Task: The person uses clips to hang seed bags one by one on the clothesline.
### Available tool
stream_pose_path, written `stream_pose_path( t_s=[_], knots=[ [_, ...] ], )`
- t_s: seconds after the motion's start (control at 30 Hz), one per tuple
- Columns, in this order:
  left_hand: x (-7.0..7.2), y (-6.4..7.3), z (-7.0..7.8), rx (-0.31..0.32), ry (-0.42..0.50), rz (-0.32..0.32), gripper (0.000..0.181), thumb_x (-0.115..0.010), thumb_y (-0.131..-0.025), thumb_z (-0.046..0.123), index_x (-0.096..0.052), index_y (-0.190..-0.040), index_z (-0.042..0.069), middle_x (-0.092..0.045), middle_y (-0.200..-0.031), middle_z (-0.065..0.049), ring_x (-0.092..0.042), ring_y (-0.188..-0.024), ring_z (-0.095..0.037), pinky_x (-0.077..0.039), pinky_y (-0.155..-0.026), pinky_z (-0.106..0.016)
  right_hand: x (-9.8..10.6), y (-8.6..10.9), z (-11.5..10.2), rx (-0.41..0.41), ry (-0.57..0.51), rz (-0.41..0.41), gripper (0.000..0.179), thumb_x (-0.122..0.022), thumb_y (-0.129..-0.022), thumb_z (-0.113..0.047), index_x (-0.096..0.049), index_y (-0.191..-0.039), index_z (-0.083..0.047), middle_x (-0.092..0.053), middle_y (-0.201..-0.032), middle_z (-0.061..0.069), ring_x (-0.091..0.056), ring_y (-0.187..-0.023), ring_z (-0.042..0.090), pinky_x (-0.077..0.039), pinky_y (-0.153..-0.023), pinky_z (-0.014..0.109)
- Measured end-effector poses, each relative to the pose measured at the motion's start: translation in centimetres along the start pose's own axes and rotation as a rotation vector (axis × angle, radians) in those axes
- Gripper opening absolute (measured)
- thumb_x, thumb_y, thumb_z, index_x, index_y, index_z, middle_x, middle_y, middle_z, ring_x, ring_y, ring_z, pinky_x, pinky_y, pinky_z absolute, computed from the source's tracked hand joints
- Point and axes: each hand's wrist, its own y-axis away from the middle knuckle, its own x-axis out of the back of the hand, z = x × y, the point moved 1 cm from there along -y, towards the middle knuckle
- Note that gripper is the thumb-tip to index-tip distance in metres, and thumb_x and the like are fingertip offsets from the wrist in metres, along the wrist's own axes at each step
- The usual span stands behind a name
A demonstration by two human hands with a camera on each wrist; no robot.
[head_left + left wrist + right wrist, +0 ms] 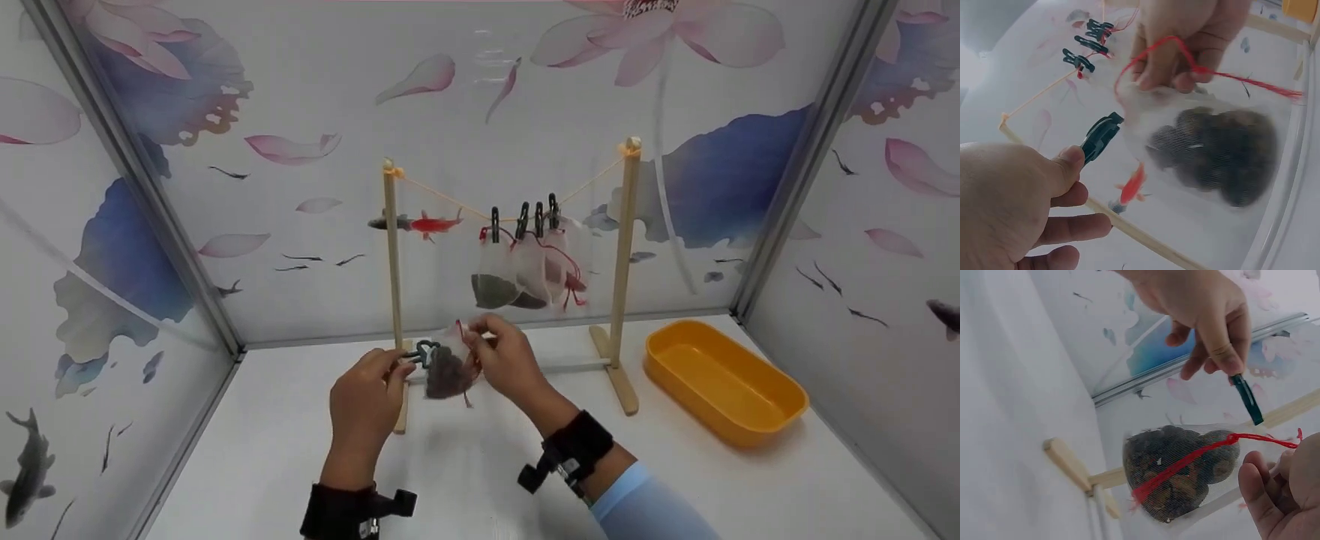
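My left hand point(369, 397) pinches a dark green clothespin point(1100, 136) between thumb and forefinger, its tip pointing at the bag. From my right hand point(510, 361) hangs a sheer mesh drawstring bag point(448, 371), gripped near its top between thumb and fingers. Dark, lumpy dried pieces point(1174, 472) fill the lower part of the bag. A red drawstring point(1185, 467) trails across the mesh in the right wrist view. Beyond my hands, several mesh bags point(491, 281) hang from an orange cord point(435, 193), fastened by dark clothespins point(523, 220).
Two wooden posts point(624, 255) on feet hold the cord, joined low down by a pale bar point(574, 367). A yellow plastic tub point(724, 382) stands on the white table at the right. Printed panels point(300, 90) enclose the back and sides.
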Motion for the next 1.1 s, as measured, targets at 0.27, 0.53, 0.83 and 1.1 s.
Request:
stream_pose_path(
  t_s=[0.27,0.53,0.83,1.1],
  knots=[
    [2.2,-7.2,2.8,-0.207,-0.087,0.129,0.023,-0.088,-0.1,0.024,-0.085,-0.11,0.003,-0.081,-0.09,-0.01,-0.078,-0.07,-0.023,-0.06,-0.055,-0.038,2.0,-5.5,-5.2,0.08,-0.113,0.198,0.012,-0.064,-0.117,-0.014,-0.072,-0.121,-0.006,-0.074,-0.102,0.015,-0.075,-0.082,0.017,-0.064,-0.071,0.028],
    [4.8,-18.2,7.5,-0.389,-0.348,0.144,0.013,-0.079,-0.107,0.014,-0.085,-0.112,0.004,-0.081,-0.105,-0.01,-0.073,-0.098,-0.032,-0.069,-0.072,-0.043,2.6,-7.5,-6.2,0.113,-0.122,0.355,0.012,-0.066,-0.117,-0.02,-0.074,-0.12,-0.012,-0.076,-0.095,0.01,-0.079,-0.083,0.022,-0.071,-0.07,0.047],
    [4.8,-24.1,10.9,-0.536,-0.596,-0.002,0.015,-0.073,-0.11,0.008,-0.086,-0.104,0.004,-0.061,-0.119,-0.013,-0.057,-0.111,-0.033,-0.063,-0.073,-0.045,2.6,-8.2,-7.1,0.141,-0.167,0.492,0.013,-0.068,-0.116,-0.017,-0.076,-0.12,-0.007,-0.073,-0.104,0.011,-0.078,-0.081,0.016,-0.069,-0.069,0.035],
    [4.0,-25.1,11.3,-0.528,-0.689,-0.106,0.024,-0.064,-0.115,0.008,-0.086,-0.107,0.009,-0.061,-0.126,-0.01,-0.055,-0.117,-0.033,-0.052,-0.085,-0.048,2.7,-8.9,-7.5,0.15,-0.185,0.525,0.011,-0.068,-0.115,-0.014,-0.075,-0.117,-0.006,-0.073,-0.103,0.011,-0.077,-0.081,0.014,-0.066,-0.068,0.029]
  ],
)
